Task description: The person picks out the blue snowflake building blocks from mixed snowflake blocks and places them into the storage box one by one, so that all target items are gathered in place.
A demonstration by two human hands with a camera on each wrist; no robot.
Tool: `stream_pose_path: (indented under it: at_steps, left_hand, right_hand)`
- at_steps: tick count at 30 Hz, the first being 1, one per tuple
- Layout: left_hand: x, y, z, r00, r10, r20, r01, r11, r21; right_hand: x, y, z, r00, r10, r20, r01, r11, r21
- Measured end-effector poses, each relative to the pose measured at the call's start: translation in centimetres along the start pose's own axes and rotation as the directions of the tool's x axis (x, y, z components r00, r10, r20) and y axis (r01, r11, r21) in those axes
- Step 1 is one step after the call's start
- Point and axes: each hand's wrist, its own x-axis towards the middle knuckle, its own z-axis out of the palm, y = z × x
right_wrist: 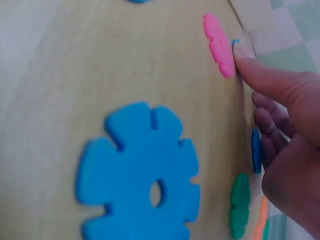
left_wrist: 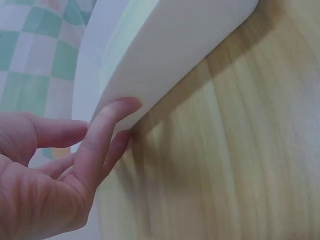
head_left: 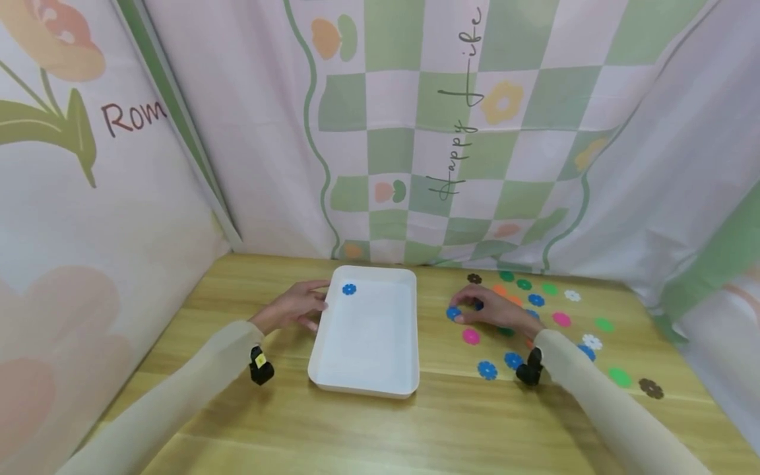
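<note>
A white plastic tray (head_left: 371,343) lies on the table with one blue flower-shaped disc (head_left: 349,289) near its far left corner. Fingers of my left hand (head_left: 295,307) rest against the tray's left outer wall; the left wrist view shows a fingertip (left_wrist: 127,104) touching it. To the right of the tray, my right hand (head_left: 489,309) pinches another blue flower-shaped disc (head_left: 454,313) between thumb and fingers, low over the table. Just below that hand lies a pink disc (head_left: 471,336). In the right wrist view, the thumb mostly hides the pinched disc.
Several more notched discs are scattered at the right, among them a blue one (head_left: 487,370), a light green one (head_left: 620,377), a brown one (head_left: 651,388) and a white one (head_left: 572,295). A checkered curtain (head_left: 442,152) hangs along the wooden table's (head_left: 285,422) far edge.
</note>
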Motion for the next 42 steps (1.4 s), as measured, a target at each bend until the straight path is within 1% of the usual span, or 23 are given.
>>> stream_pose_path:
  at_steps: [4,6,9,11,14,17,20,23,26,28,31,35,38,40,42]
  left_hand:
    - [-0.1,0.3,0.1,1.0,0.005,-0.001,-0.005,1.0,0.011]
    - [-0.1,0.3,0.1,1.0,0.01,0.003,-0.01,1.0,0.011]
    - [-0.2,0.2,-0.1,1.0,0.012,0.007,-0.012,1.0,0.015]
    - [-0.2,0.2,-0.2,1.0,0.01,0.004,-0.01,1.0,0.021]
    - [-0.1,0.3,-0.1,1.0,0.006,0.003,-0.006,1.0,0.022]
    - [0.0,0.4,0.0,1.0,0.01,0.004,-0.01,1.0,0.024]
    - [0.1,0.5,0.0,1.0,0.018,0.008,-0.018,0.999,0.027]
    - [0.1,0.7,0.0,1.0,0.013,0.009,-0.013,1.0,0.021]
    - [0.0,0.7,0.0,1.0,-0.001,0.006,0.0,1.0,0.026]
    - [0.0,0.8,0.0,1.0,-0.006,0.006,0.006,1.0,0.028]
    - [-0.1,0.9,0.1,1.0,-0.009,0.008,0.009,1.0,0.024]
    - [-0.2,1.1,0.3,1.0,0.0,0.015,0.0,1.0,0.017]
    - [-0.2,1.2,0.5,1.0,0.007,0.019,-0.007,1.0,0.018]
    - [-0.1,1.2,0.6,1.0,0.008,0.022,-0.008,1.0,0.015]
    - [-0.1,1.2,0.7,1.0,0.005,0.031,-0.006,1.0,0.011]
  right_hand:
    - [0.3,-0.6,0.0,0.999,-0.035,-0.021,0.034,0.998,-0.058]
    - [0.5,-0.8,0.1,0.999,-0.04,-0.028,0.037,0.996,-0.085]
    - [0.8,-1.0,0.2,0.999,-0.038,-0.027,0.035,0.996,-0.087]
    - [0.9,-1.1,0.2,0.999,-0.028,-0.036,0.025,0.997,-0.07]
    - [1.1,-1.3,0.0,0.997,-0.004,-0.073,0.002,1.0,-0.027]
    - [1.2,-1.9,-0.3,0.993,0.058,-0.103,-0.054,0.998,0.041]
    - [1.4,-2.8,-0.4,0.985,0.128,-0.115,-0.114,0.986,0.122]
    - [1.8,-3.9,-0.4,0.974,0.193,-0.122,-0.164,0.963,0.215]
    - [2.3,-5.0,-0.3,0.968,0.227,-0.11,-0.186,0.937,0.296]
    - [2.7,-5.7,-0.3,0.965,0.245,-0.092,-0.199,0.917,0.346]
    - [3.6,-6.7,-0.1,0.957,0.279,-0.08,-0.22,0.877,0.427]
    - [4.9,-8.0,0.3,0.953,0.296,-0.072,-0.211,0.812,0.544]
    - [5.9,-8.9,0.8,0.958,0.279,-0.06,-0.189,0.778,0.6]
    - [6.6,-9.4,1.2,0.96,0.275,-0.048,-0.188,0.764,0.618]
    - [7.5,-9.8,1.7,0.957,0.287,-0.04,-0.2,0.752,0.629]
